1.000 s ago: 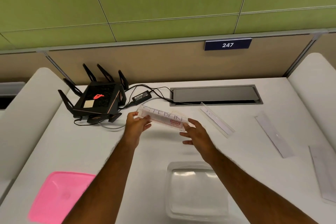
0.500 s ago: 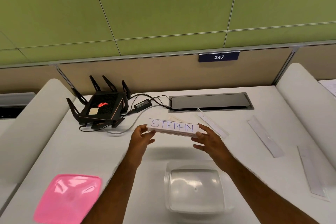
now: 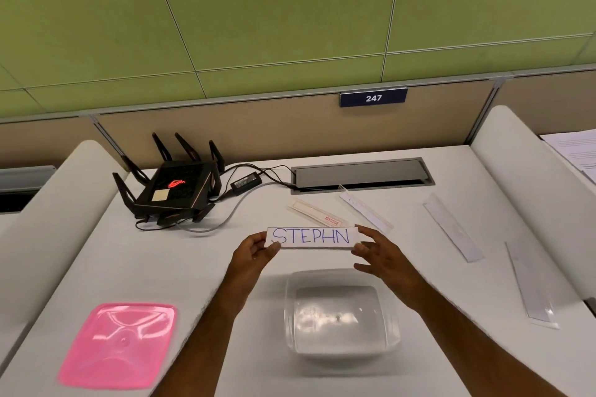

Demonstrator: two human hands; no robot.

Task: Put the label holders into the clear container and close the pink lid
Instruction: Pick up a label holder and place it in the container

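Observation:
A label holder [image 3: 311,237] with "STEPHN" written on it hangs level above the table, just beyond the clear container [image 3: 342,316]. My left hand [image 3: 254,251] pinches its left end. My right hand [image 3: 375,251] pinches its right end. The container stands open with nothing in it. The pink lid [image 3: 117,345] lies flat at the front left. Several more label holders lie on the table: one with a red sticker [image 3: 317,213], one beside it [image 3: 366,213], and two at the right [image 3: 453,227] [image 3: 532,287].
A black router [image 3: 174,188] with antennas and its power brick [image 3: 245,181] and cables sit at the back left. A grey cable hatch [image 3: 361,174] is set into the table at the back. White padded dividers flank the table. Papers [image 3: 577,155] lie far right.
The label holder has been turned from tilted to level, with its written face toward me, and brought nearer the container. Another holder with a red sticker now shows on the table behind it.

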